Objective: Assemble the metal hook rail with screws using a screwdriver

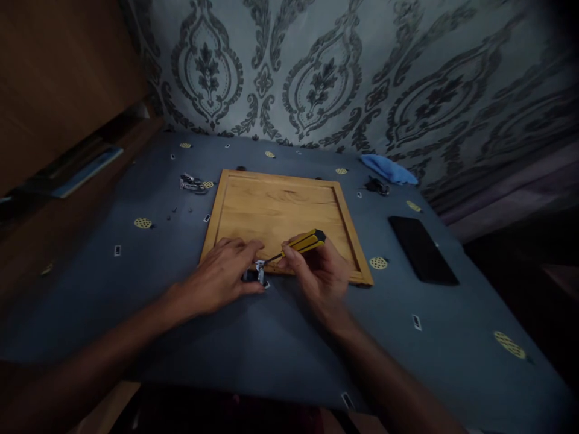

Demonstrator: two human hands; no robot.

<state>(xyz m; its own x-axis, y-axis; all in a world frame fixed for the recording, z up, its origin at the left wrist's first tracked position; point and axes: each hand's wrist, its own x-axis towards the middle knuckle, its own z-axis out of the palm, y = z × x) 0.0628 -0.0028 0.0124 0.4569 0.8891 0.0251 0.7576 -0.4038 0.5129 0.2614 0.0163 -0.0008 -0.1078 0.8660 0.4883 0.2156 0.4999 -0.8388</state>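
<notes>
A small silver metal hinge (260,272) sits at the near edge of a light-brown rectangular wooden panel with a raised frame (271,211), a little left of that edge's middle. The slim dark shaft of a yellow-and-black screwdriver (304,242) slants down to it from the right; whether the tip is seated in a screw is too small to tell

What could go wrong, as I judge it: the tip may slip out if the shaft stays this tilted, scratching the wood or jabbing the left thumb close by. The hinge might also twist out of line if the left hand's hold loosens while the driver turns

The left hand (226,271) comes in low from the left, its thumb on the near side and its fingers on the far side, clamped around the hinge, the forefinger over the panel. The right hand (323,271) lies over the panel's near edge, its fingers clamped on the screwdriver, handle end angled up and right

Around them, the desk (149,289) wears a dark blue pineapple-print cover. A second silver metal hinge (193,184) and tiny loose screws (174,210) lie left of the panel; a crumpled blue cloth (389,169) and a flat black rectangular device (423,250) lie to its right
</notes>
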